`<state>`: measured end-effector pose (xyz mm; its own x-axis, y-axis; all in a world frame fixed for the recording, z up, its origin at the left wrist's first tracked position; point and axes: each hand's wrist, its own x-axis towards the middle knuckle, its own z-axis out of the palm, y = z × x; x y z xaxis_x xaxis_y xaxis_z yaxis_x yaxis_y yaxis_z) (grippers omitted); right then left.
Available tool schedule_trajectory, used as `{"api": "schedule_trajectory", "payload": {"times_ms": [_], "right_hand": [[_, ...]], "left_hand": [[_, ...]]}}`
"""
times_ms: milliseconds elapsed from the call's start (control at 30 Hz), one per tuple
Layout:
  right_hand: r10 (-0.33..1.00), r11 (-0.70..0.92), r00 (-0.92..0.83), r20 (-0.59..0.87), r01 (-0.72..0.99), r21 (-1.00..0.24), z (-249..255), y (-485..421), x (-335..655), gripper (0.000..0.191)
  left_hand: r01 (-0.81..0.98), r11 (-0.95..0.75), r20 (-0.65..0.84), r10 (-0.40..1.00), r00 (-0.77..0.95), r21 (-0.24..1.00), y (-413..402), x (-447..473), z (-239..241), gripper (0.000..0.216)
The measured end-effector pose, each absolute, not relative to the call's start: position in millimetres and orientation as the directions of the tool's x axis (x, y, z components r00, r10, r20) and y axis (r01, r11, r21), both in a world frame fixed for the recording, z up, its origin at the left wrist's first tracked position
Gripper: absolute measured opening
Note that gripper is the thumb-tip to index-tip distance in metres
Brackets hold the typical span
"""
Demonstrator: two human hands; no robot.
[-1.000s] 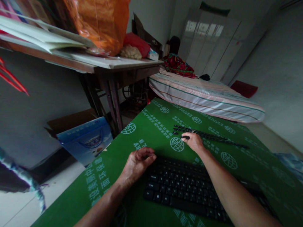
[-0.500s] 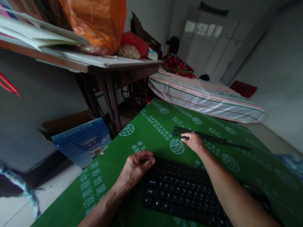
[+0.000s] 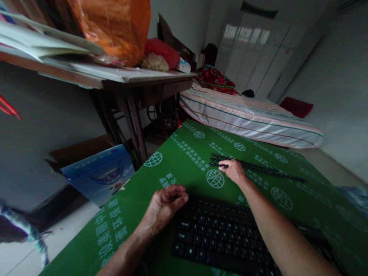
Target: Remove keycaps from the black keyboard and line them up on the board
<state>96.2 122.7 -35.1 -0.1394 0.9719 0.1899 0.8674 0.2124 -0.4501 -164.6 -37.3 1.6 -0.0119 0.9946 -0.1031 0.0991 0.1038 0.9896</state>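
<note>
My right hand (image 3: 233, 171) reaches to the middle of the table, thumb and fingers pinched on a small black keycap (image 3: 225, 166) low over the board. Beside it, black keycaps (image 3: 213, 159) lie in long rows running off to the right, partly hidden by the hand. My left hand (image 3: 168, 203) is at the upper left corner of a black keyboard (image 3: 221, 230), its fingers curled in towards the thumb. Whether anything is between those fingers is hidden. White-marked keys fill the keyboard's nearer rows; its far rows look darker. My right forearm covers part of the keyboard.
The green tabletop (image 3: 184, 153) carries white print and globe marks. Left of it stand a desk (image 3: 161, 78) with an orange bag (image 3: 117, 30) and papers, and a blue paper bag (image 3: 97, 172) on the floor. A bed (image 3: 253, 111) lies beyond the far edge.
My right hand has moved slightly left with the keycap, closer to the end of the front row. My left hand stays at the keyboard's corner.
</note>
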Motion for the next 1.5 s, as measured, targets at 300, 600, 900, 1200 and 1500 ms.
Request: {"api": "schedule_trajectory", "payload": {"times_ms": [300, 600, 900, 1200, 1500], "right_hand": [[0.972, 0.209, -0.133, 0.192, 0.863, -0.460, -38.4, 126.5, 94.6, 0.026], [0.972, 0.210, -0.133, 0.192, 0.856, -0.472, -38.4, 126.9, 94.8, 0.027], [0.977, 0.187, -0.111, 0.180, 0.851, -0.491, -34.8, 121.9, 92.7, 0.030], [0.977, 0.187, -0.106, 0.182, 0.840, -0.510, -36.9, 122.4, 93.5, 0.032], [0.978, 0.189, -0.107, 0.180, 0.824, -0.534, -35.3, 120.5, 93.1, 0.034]], "left_hand": [[0.138, 0.094, -0.095, 0.995, -0.001, 0.986, -37.6, -165.8, 0.1, 0.026], [0.123, 0.099, -0.100, 0.995, 0.002, 0.988, -37.3, -166.9, -2.1, 0.026], [0.076, 0.117, -0.116, 0.993, -0.012, 0.990, -38.4, -163.8, 1.1, 0.026], [0.062, 0.116, -0.116, 0.993, -0.004, 0.991, -36.4, -165.4, 0.0, 0.027], [0.097, 0.112, -0.112, 0.994, -0.004, 0.989, -36.6, -165.9, 0.5, 0.026]]}}
